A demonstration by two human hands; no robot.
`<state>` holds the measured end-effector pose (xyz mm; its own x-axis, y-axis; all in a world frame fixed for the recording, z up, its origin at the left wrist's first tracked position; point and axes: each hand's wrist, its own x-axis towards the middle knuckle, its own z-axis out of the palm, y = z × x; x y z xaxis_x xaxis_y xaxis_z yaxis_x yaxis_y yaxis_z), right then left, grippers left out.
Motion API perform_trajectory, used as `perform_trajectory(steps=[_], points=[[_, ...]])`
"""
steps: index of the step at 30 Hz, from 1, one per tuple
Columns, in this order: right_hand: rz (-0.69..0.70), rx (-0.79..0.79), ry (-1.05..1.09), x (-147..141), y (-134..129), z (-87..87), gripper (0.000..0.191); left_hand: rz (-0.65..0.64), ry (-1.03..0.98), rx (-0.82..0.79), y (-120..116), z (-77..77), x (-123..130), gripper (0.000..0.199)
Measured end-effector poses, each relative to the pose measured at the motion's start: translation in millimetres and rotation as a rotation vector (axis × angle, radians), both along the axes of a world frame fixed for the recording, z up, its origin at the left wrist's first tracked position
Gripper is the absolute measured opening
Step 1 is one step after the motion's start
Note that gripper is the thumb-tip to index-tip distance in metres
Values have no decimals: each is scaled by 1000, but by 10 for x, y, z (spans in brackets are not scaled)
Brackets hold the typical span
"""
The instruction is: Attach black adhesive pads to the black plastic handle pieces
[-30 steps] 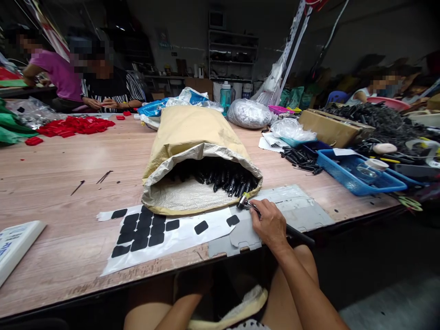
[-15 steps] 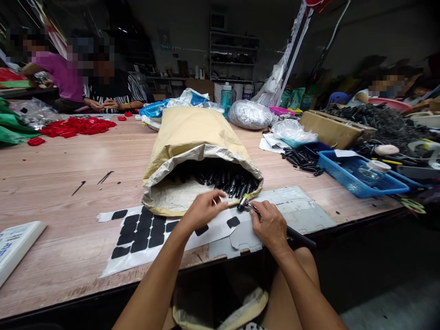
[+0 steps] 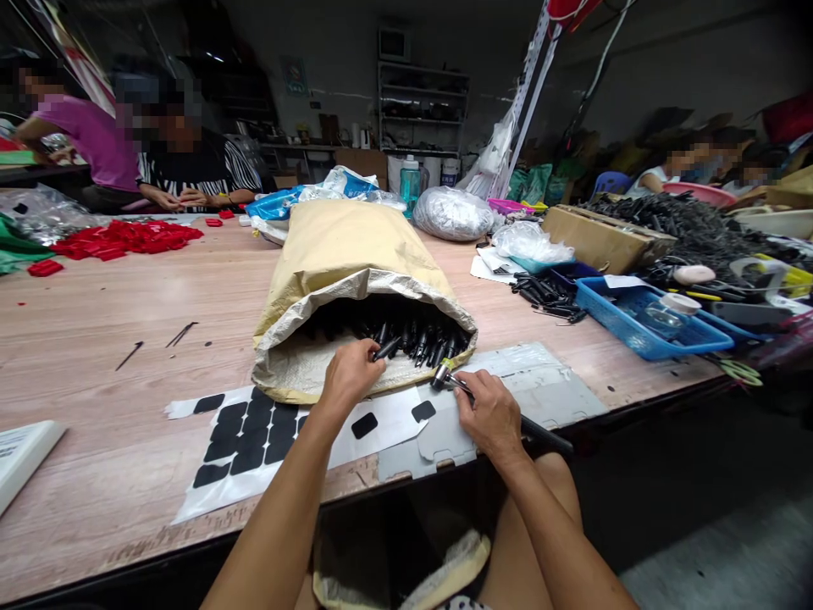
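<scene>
At the mouth of a yellow woven sack (image 3: pixel 362 229), my left hand (image 3: pixel 354 366) pinches a slim black part (image 3: pixel 387 348). Many similar black parts (image 3: pixel 424 339) lie inside the sack. My right hand (image 3: pixel 488 408) is closed around the shaft of a small hammer (image 3: pixel 443 373), whose metal head is over the grey board (image 3: pixel 539 385) just right of the sack's lip. The hammer's dark handle sticks out past my palm. Below the sack lies a white sheet with black rounded stickers (image 3: pixel 247 440), partly under my left forearm.
A blue basket (image 3: pixel 654 326) and loose black parts (image 3: pixel 546 296) are at the right. Red pieces (image 3: pixel 127 239) lie at the far left, near two seated people. A white box (image 3: pixel 25 457) is at the left edge. Another sack (image 3: pixel 445 585) is below the table edge.
My left hand has moved left and closed on a black part from the sack mouth; its fingers were apart before. My right hand keeps the hammer. The whole view has shifted slightly.
</scene>
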<state>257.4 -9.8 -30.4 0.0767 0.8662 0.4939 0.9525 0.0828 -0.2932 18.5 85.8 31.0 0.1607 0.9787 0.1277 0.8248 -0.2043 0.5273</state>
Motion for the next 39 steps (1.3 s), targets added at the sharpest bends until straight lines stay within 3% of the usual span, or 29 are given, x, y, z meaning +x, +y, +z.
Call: perform_trajectory(steps=[3,6,10,13,17,20,25,33,39], points=[[-2,9,-8,-7,-4,1,21,1,-34,-9,-437,-11,-191,18],[-10,9,-19,-13,-5,6,21,24,-44,-5,-826,-138,-224,20],[-22,1,-30,-16,-5,7,20,-17,-53,-60,-1077,-288,-122,39],[-17,8,-22,-16,-7,3,22,-113,-93,-88,-1078,-253,-92,54],[-11,22,-15,-13,-7,-1,23,-356,-30,95,-922,-143,-140,70],[-15,26,-16,-13,-4,5,22,-454,62,180,-764,-141,-171,61],[-9,22,-14,-18,-4,23,21,-454,68,170,-668,-199,-204,25],[0,16,-31,4,2,-15,21,-304,-140,87,-779,-419,-241,23],[65,41,54,-8,-36,106,25,-305,-219,61,-751,-434,-255,12]])
